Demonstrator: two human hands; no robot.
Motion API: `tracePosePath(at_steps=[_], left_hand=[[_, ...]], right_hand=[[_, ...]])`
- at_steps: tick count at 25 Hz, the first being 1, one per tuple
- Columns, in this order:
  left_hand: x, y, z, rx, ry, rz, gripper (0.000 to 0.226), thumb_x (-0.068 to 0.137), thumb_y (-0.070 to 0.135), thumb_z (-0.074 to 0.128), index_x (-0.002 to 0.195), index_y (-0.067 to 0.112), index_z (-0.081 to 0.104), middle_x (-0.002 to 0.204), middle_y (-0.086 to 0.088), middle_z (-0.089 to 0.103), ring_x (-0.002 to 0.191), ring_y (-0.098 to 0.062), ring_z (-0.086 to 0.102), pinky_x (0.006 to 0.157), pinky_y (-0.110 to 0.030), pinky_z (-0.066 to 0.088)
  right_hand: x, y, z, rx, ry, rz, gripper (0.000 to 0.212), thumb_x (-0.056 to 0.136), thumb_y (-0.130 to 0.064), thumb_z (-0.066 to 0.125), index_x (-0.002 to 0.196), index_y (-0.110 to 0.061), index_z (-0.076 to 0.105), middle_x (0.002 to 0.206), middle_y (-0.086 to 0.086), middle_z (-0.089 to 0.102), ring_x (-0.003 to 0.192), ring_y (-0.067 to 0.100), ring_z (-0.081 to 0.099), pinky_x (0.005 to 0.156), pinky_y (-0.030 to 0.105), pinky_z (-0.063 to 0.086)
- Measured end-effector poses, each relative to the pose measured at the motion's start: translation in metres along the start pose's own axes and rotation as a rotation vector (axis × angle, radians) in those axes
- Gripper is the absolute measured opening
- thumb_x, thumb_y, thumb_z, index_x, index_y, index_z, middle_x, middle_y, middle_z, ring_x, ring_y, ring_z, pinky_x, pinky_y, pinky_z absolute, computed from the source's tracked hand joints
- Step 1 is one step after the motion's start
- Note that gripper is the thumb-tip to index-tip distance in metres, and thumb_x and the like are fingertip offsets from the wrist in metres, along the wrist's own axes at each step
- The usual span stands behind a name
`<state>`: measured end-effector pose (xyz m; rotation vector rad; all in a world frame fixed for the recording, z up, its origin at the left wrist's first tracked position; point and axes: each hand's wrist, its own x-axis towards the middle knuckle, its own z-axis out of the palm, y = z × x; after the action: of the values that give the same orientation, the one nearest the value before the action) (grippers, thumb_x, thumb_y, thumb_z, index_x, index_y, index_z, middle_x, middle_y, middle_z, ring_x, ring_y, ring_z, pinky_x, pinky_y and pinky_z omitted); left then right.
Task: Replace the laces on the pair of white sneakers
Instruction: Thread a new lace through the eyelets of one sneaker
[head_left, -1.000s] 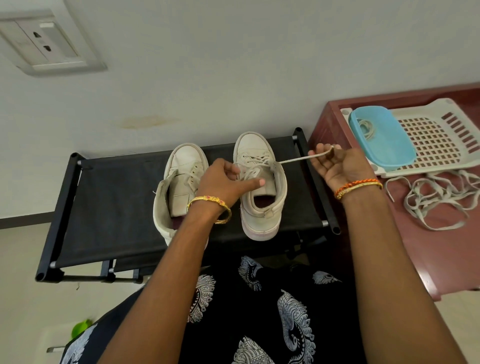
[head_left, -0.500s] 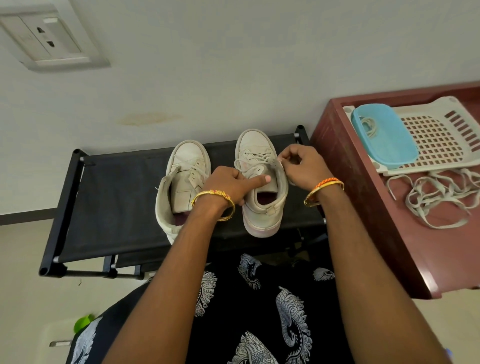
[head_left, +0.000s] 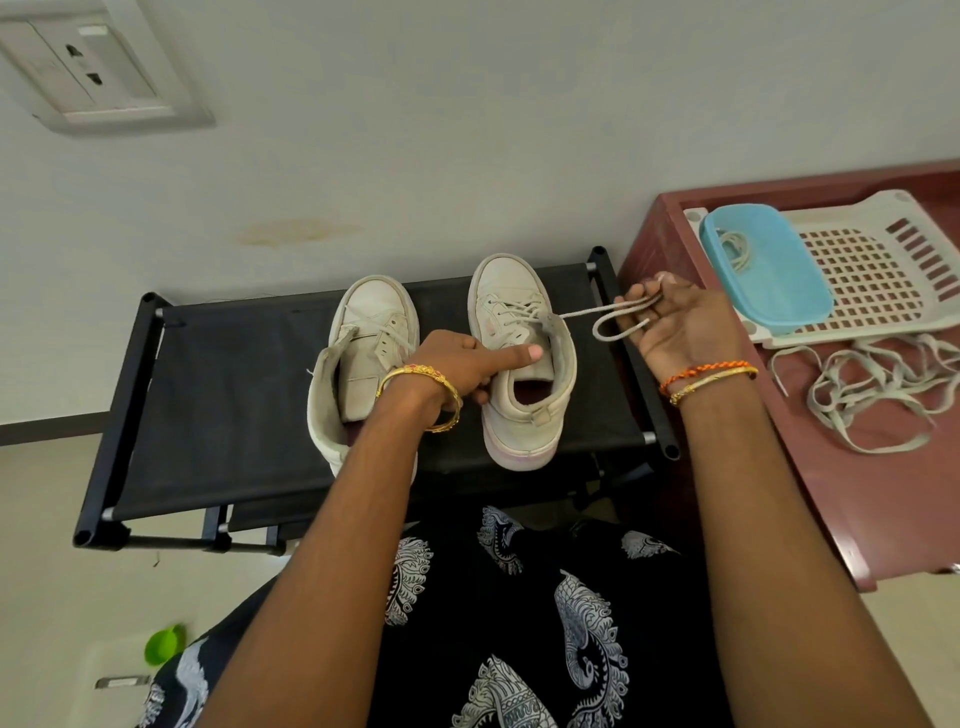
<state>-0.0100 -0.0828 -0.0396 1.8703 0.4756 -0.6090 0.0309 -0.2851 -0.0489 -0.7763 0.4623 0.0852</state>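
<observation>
Left hand (head_left: 457, 364): thumb pressed on the right sneaker's (head_left: 522, 358) tongue, fingers curled at its side.
Right hand (head_left: 675, 327): right of that sneaker, pinching a looped lace (head_left: 605, 323) that runs from its eyelets.
Left sneaker (head_left: 363, 358): just left of it, on the same black rack (head_left: 218, 415).
Loose laces (head_left: 872, 389): further right, on the red table (head_left: 831, 493).
Blue tub (head_left: 763, 270): beyond them, seemingly holding a coiled lace.

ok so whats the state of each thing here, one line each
right sneaker: upright, partly laced
left sneaker: upright, tongue loose
lace: pulled out sideways, looped
right hand: holds the lace
left hand: steadies the right sneaker
blue container: open, lace inside
loose laces: tangled on the table
</observation>
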Motion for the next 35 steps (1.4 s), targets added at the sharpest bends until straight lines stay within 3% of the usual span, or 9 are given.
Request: tracePosePath(at_steps=[2,4,8,12,15,19,27,31,35], left_hand=[[-0.001,0.001,0.000,0.022,-0.011,-0.009,0.037,0.075,0.046,0.071,0.067,0.015,0.052,0.063,0.004,0.055,0.049,-0.007,0.048,0.039,-0.014,0.037],[0.001,-0.001,0.000,0.059,0.068,0.068,0.040,0.074,0.049,0.071,0.069,0.015,0.050,0.064,0.004,0.052,0.054,-0.009,0.047,0.048,-0.018,0.038],[0.011,-0.008,0.006,0.167,0.340,0.355,0.037,0.085,0.054,0.057,0.085,0.019,0.049,0.078,0.004,0.050,0.073,-0.012,0.050,0.069,-0.026,0.044],[0.023,-0.012,0.012,0.303,0.251,0.387,0.025,0.096,0.039,0.046,0.084,0.018,0.050,0.105,-0.010,0.043,0.095,-0.025,0.052,0.092,-0.033,0.042],[0.026,-0.009,0.008,0.231,0.290,0.395,0.030,0.096,0.031,0.049,0.068,0.020,0.050,0.103,-0.019,0.052,0.087,-0.030,0.053,0.086,-0.036,0.043],[0.026,-0.008,0.005,0.186,0.336,0.340,0.028,0.095,0.027,0.052,0.071,0.014,0.054,0.065,0.000,0.051,0.059,-0.010,0.046,0.056,-0.022,0.037],[0.025,-0.002,0.006,0.230,0.445,0.300,0.026,0.095,0.021,0.053,0.072,0.009,0.056,0.061,0.001,0.047,0.056,-0.008,0.042,0.056,-0.016,0.031],[0.020,-0.008,0.002,0.342,0.440,0.297,0.032,0.096,0.030,0.049,0.066,0.018,0.046,0.064,0.002,0.048,0.058,-0.008,0.042,0.055,-0.021,0.030],[0.007,0.001,0.005,0.074,0.559,0.558,0.019,0.093,0.034,0.054,0.087,0.016,0.050,0.088,-0.002,0.059,0.082,-0.016,0.055,0.069,-0.023,0.044]], right_hand=[[0.000,0.004,0.005,-0.179,0.069,-0.033,0.022,0.093,-0.007,0.044,0.074,-0.012,0.052,0.051,-0.003,0.048,0.047,0.010,0.048,0.061,0.027,0.050],[-0.001,0.012,0.009,-0.764,0.088,-0.187,0.015,0.091,-0.014,0.055,0.077,-0.013,0.060,0.060,-0.003,0.052,0.054,0.009,0.047,0.058,0.023,0.044],[-0.007,0.030,0.017,-1.358,-0.198,-0.161,0.022,0.091,-0.032,0.059,0.091,-0.011,0.065,0.077,-0.002,0.060,0.071,0.009,0.055,0.067,0.021,0.046],[-0.004,0.037,0.020,-1.386,-0.223,-0.213,0.020,0.093,-0.025,0.056,0.090,-0.006,0.062,0.073,-0.003,0.056,0.064,0.006,0.051,0.059,0.017,0.041],[-0.003,0.039,0.017,-1.392,-0.184,-0.257,0.016,0.093,-0.021,0.057,0.087,-0.006,0.060,0.072,-0.001,0.056,0.062,0.009,0.051,0.056,0.018,0.041],[-0.003,0.038,0.016,-1.400,-0.137,-0.288,0.019,0.093,-0.014,0.057,0.074,-0.015,0.052,0.069,-0.001,0.055,0.063,0.010,0.052,0.059,0.021,0.043],[-0.004,0.038,0.013,-1.287,-0.028,-0.285,0.012,0.092,-0.005,0.055,0.081,-0.009,0.052,0.093,0.013,0.066,0.077,0.014,0.065,0.057,0.018,0.047],[-0.012,0.029,0.016,-1.367,-0.047,-0.297,0.011,0.091,-0.020,0.060,0.083,-0.012,0.059,0.084,0.006,0.066,0.076,0.016,0.063,0.061,0.019,0.044],[-0.036,-0.009,0.034,-0.990,-0.230,-0.261,0.014,0.091,-0.004,0.057,0.086,-0.016,0.061,0.065,-0.006,0.068,0.061,0.004,0.061,0.065,0.020,0.048]])
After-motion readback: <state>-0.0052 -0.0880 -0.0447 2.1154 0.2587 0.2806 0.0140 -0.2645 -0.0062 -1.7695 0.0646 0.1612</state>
